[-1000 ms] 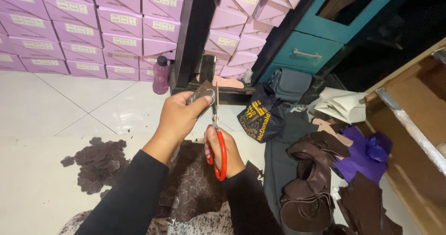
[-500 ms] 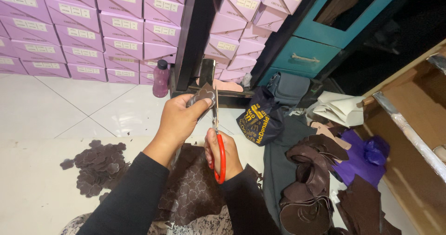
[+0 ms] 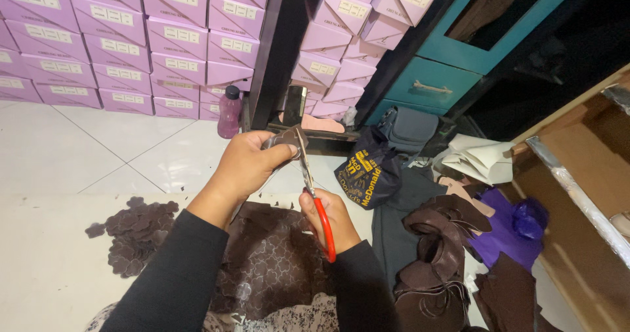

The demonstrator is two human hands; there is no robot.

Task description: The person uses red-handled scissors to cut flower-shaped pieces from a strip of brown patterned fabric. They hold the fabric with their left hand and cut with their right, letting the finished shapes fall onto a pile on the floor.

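Pinching a small brown leather piece (image 3: 283,142) in closed fingers, the left hand (image 3: 246,165) holds it at 12 o'clock of the right hand (image 3: 328,217), which grips red-handled scissors (image 3: 314,191); their blades run upward along the piece's right edge. Patterned brown fabric (image 3: 269,260) lies below, cut brown pieces (image 3: 134,230) at 9 o'clock on white tile floor (image 3: 79,148), lilac shoeboxes (image 3: 151,37) behind.
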